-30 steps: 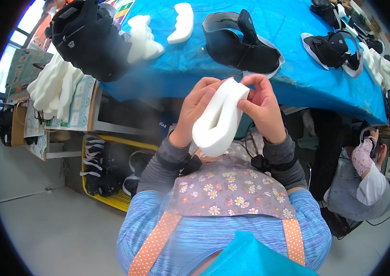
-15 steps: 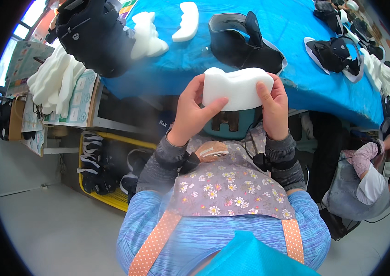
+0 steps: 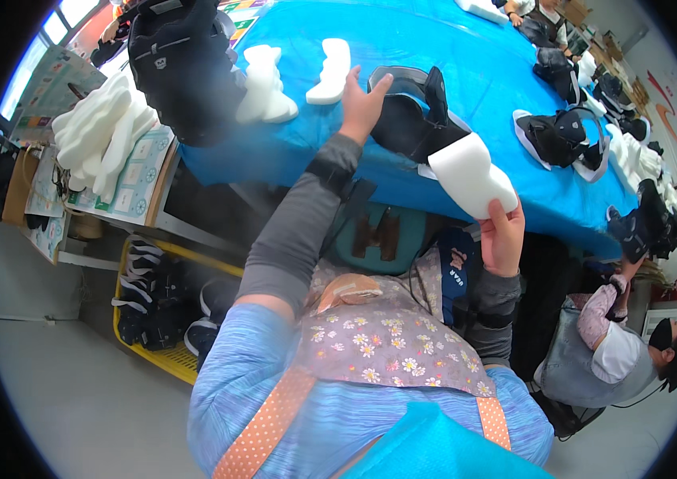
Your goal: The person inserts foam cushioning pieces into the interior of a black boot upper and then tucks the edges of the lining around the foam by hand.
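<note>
A white, wavy-edged foam sheet (image 3: pixel 470 172) is pinched at its lower corner by my right hand (image 3: pixel 503 237), which is closed on it. The sheet tilts, and its upper end overlaps the toe of a black boot in the view. That black boot (image 3: pixel 402 124), with a padded grey-lined opening, lies on the blue-covered table. Beside the opening is my left hand (image 3: pixel 364 108), its thumb and fingers apart and nothing between them; whether it touches the boot I cannot tell. Left of this hand lies a curved white foam piece (image 3: pixel 330 73), with another foam stack (image 3: pixel 266 84) farther left.
Tall black boots (image 3: pixel 182 72) stand at the table's left. A side table (image 3: pixel 142 180) bears a white foam pile (image 3: pixel 103 132); below is a yellow crate (image 3: pixel 123 311) of shoes. More black footwear (image 3: pixel 558 136) lies right on the blue table cover (image 3: pixel 466 60). A co-worker (image 3: pixel 602 351) sits at right.
My left hand has let go of the foam sheet and moved up to the boot. My right hand has carried the sheet down and to the right, tilting it. The view has shifted.
</note>
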Tool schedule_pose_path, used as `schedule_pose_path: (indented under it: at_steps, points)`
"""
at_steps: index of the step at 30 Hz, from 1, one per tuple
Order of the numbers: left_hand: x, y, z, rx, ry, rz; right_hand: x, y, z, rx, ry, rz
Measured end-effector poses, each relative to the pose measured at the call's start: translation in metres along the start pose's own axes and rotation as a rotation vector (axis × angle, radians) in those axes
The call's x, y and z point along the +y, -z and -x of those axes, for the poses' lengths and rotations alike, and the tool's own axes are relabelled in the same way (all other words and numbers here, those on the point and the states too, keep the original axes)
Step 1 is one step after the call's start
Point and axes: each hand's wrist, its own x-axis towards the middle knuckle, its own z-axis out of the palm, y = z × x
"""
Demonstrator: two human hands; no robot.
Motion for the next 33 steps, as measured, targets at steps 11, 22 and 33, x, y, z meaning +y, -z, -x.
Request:
schedule_pose_path:
  at_steps: [11,22,33]
  points:
    - [0.052,0.026,0.086,-0.169,-0.089,0.011,-0.016,-0.007,-0.022,-0.073,0.076,0.02]
    - [0.043,0.066,0.132,-0.23,-0.069,-0.107,0.016,-0.153,-0.091,-0.612,-0.017,0.274]
    - [0.045,0.073,0.129,-0.269,-0.087,-0.185,0.011,-0.042,-0.105,-0.326,0.084,0.354]
